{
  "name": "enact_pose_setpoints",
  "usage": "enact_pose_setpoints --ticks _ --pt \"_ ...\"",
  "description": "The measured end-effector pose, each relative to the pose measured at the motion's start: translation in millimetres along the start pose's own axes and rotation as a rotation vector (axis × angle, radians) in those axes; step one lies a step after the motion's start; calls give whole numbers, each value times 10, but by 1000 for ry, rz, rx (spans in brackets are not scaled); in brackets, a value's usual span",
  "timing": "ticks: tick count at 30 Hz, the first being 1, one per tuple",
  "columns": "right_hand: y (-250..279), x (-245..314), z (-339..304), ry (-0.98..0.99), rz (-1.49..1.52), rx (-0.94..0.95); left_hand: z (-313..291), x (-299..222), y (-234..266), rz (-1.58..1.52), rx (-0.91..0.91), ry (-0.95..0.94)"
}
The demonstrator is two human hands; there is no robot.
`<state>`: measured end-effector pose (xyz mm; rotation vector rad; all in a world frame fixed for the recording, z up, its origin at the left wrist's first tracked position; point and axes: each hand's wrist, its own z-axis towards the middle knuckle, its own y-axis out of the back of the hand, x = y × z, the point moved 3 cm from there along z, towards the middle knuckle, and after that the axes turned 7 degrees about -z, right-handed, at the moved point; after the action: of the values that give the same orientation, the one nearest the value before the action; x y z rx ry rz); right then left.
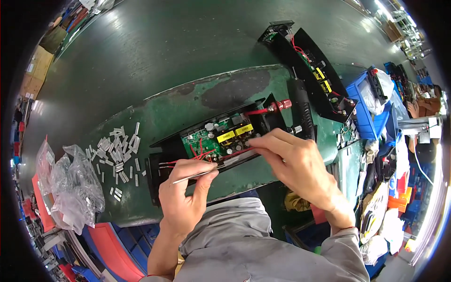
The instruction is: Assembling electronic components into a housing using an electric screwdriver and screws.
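Note:
In front of me lies an open black metal housing (165, 149) with a green circuit board (190, 139) inside, bearing two yellow-wrapped transformers (244, 129). Thin red wires (201, 154) rise from the board's left part. My left hand (185, 192) pinches slim metal tweezers (184, 178) over the housing's near edge, their tip reaching toward a pale strip (231, 160) along the near wall. The fingers of my right hand (300, 164) close on a red wire (240, 153) at the near right of the board. A red terminal (284, 104) sticks out at the housing's right end.
A black electric screwdriver (304, 105) lies right of the housing. Beyond it stands a second open black housing (315, 75). Small metal strips (117, 150) are scattered at left, beside clear plastic bags (77, 188). Blue bins (369, 113) stand at right, with another person (427, 105) farther off.

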<state>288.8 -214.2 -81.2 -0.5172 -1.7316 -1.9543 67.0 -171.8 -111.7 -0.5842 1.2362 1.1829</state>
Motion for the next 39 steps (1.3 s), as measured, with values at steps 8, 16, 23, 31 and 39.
enact_pose_setpoints --ticks 8,16,23,31,39 --pt "-196 129 68 -11 -276 -17 165 117 -304 147 95 -213" --pt "-45 -62 -181 120 -154 -228 204 199 -435 290 182 -128" --pt "-111 -688 -867 -455 -326 -485 267 157 -451 246 238 -5" --pt "-157 -943 -682 -623 -340 -405 347 168 -550 219 289 -33" --pt "-412 -553 -1577 -673 31 -357 338 44 -461 347 215 -115"
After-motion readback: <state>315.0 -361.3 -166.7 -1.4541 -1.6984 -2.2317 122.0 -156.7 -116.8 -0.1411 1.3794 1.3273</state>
